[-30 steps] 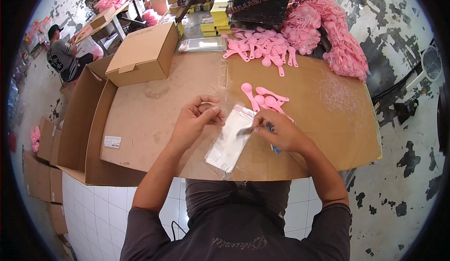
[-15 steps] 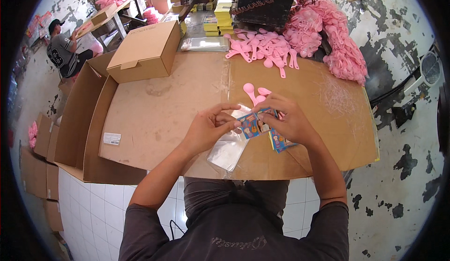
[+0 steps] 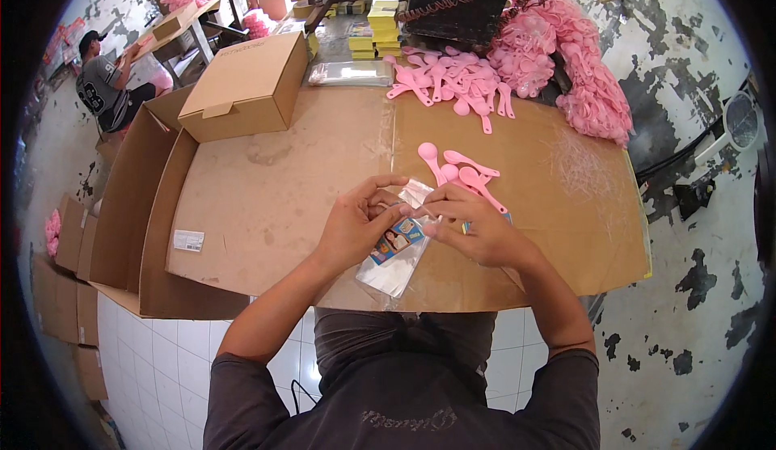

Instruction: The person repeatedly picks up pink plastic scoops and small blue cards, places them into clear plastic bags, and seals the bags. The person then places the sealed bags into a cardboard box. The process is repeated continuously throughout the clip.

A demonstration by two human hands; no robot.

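A small blue printed card is pinched in my left hand, tilted over a stack of clear plastic bags on the cardboard. Close beside it, my right hand has thumb and forefinger together on what looks like the edge of a clear bag; the fingers partly hide it. Under the right hand another blue printed piece shows only in part. Several pink measuring spoons lie just beyond the fingertips.
A pile of pink spoons and bundled pink bags lie at the far right. A closed cardboard box stands far left, beside an open carton. Yellow-edged card stacks stand behind. A person sits far left.
The card has swung down and left from between both hands and is now held by the left alone. My right hand has let go of it and moved slightly left to the clear plastic.
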